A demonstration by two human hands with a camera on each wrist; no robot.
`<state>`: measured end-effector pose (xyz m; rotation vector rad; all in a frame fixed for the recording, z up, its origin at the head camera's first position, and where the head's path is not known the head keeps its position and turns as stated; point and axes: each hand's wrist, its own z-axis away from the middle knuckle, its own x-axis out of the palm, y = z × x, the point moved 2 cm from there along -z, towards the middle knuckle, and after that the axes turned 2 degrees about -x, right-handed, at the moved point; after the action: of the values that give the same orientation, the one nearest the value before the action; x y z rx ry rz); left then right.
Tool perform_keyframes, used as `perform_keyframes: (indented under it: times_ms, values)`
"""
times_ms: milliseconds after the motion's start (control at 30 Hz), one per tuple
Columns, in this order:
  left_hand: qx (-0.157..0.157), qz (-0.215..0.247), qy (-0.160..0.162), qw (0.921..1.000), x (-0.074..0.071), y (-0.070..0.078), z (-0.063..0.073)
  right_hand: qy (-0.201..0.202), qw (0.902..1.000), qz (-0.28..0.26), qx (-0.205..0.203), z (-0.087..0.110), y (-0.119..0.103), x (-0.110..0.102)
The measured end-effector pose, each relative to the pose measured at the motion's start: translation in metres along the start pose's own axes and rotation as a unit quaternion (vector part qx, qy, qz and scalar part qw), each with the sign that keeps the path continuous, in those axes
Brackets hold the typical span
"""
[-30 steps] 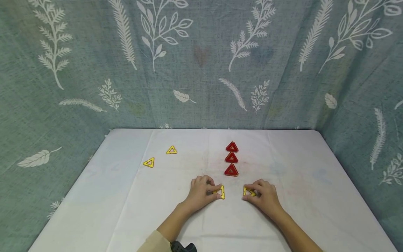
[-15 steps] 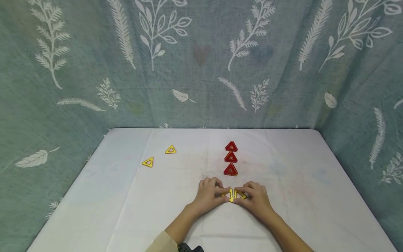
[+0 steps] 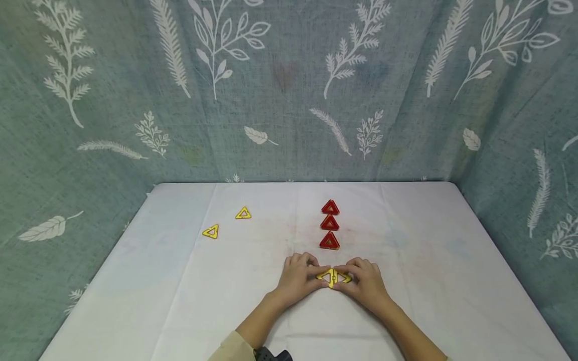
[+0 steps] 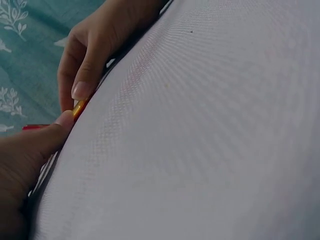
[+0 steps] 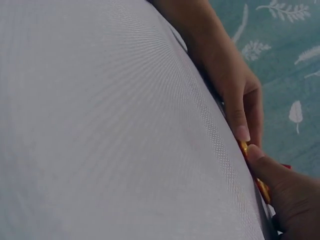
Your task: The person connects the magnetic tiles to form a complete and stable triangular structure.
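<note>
My left hand point(image 3: 298, 278) pinches a yellow triangular tile point(image 3: 324, 277) with an open centre, thumb and finger on its edges. Opposite it, my right hand point(image 3: 364, 281) pinches a second yellow triangular tile point(image 3: 343, 278). The two tiles meet along their straight sides, forming a diamond low over the white table. In the left wrist view only a yellow edge of a tile point(image 4: 78, 109) shows between the thumbs. From the right wrist view, the yellow and red rim of a tile point(image 5: 263, 190) appears below the right thumb.
Three red triangles point(image 3: 329, 222) stand in a column behind my hands on the white table point(image 3: 253, 281). Two loose yellow triangles, one nearer point(image 3: 210, 231) and one farther point(image 3: 243, 213), lie at the left. A patterned green cloth point(image 3: 289, 140) rises behind the table.
Both hands have moved toward each other, bringing the two yellow tiles from apart to edge against edge. The red triangles and loose yellow triangles stay put.
</note>
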<state>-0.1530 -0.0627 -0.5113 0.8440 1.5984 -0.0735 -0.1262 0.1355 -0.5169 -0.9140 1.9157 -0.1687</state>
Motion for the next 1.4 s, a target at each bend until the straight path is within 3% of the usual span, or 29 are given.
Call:
perform_keyframes:
  times_ms: [200,333,500,767,1000,1400]
  values:
    - [-0.022,0.005,0.015,0.9996,-0.003,-0.010,0.003,-0.004,0.9998,-0.012,0.013,-0.001,0.001,-0.002]
    - [-0.021,0.009,0.037,0.9990,-0.008,-0.026,0.008,-0.017,0.9992,-0.020,0.031,-0.001,0.000,-0.002]
    - [-0.040,0.021,0.042,0.9981,-0.021,-0.051,0.020,-0.029,0.9983,-0.015,0.048,0.001,0.001,-0.002]
    - [-0.072,0.041,0.039,0.9958,-0.040,-0.081,0.033,-0.025,0.9985,-0.020,0.044,0.001,0.000,-0.003]
    - [-0.081,0.026,0.069,0.9940,-0.052,-0.098,0.043,-0.028,0.9981,-0.021,0.050,0.000,-0.001,-0.003]
    - [-0.136,0.011,0.105,0.9850,-0.077,-0.141,0.068,-0.022,0.9985,-0.022,0.046,0.001,0.001,-0.001]
